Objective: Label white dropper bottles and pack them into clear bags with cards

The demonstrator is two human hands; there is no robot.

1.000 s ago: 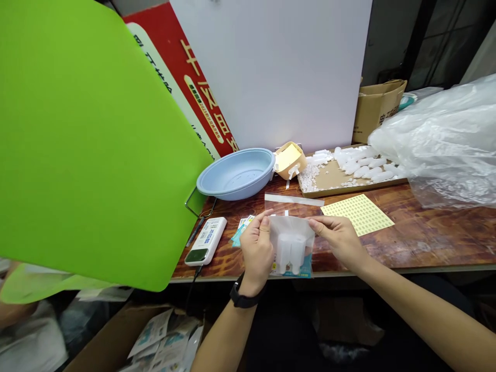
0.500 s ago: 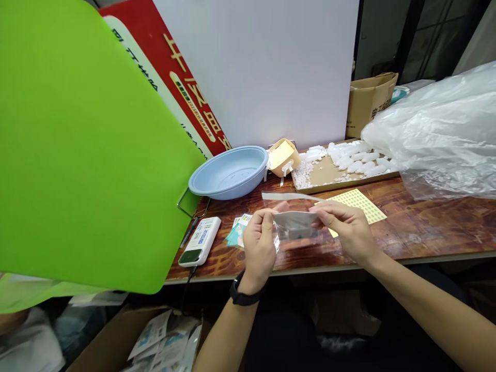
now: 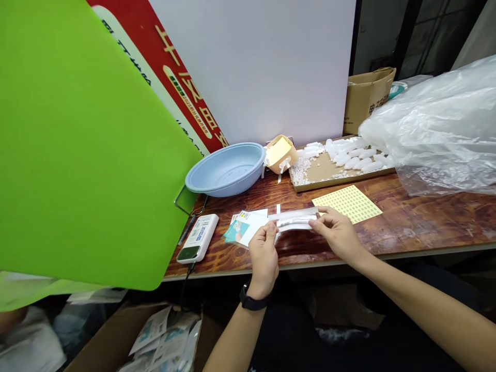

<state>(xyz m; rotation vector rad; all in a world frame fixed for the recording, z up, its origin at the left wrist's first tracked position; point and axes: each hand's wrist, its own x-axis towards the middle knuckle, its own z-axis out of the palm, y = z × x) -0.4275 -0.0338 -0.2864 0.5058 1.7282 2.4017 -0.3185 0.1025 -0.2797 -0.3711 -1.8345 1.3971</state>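
My left hand (image 3: 264, 254) and my right hand (image 3: 338, 235) pinch the two ends of a small clear plastic bag (image 3: 295, 220), held flat and edge-on just above the wooden table (image 3: 418, 227). White pieces show faintly inside the bag. A stack of printed cards (image 3: 244, 228) with blue and white faces lies on the table just left of my left hand. A black watch sits on my left wrist.
A light blue basin (image 3: 225, 169), a small tan box (image 3: 279, 153), a cardboard tray of white plastic bottles (image 3: 341, 163), a yellow dotted sheet (image 3: 347, 203), a white device (image 3: 197, 238), a big clear plastic bag (image 3: 437, 129), a cardboard box (image 3: 366, 98). A green board (image 3: 77, 144) fills the left.
The bag was upright showing white bottles inside, then got tipped and folded flat; both hands have lowered it toward the table. The cards are now uncovered.
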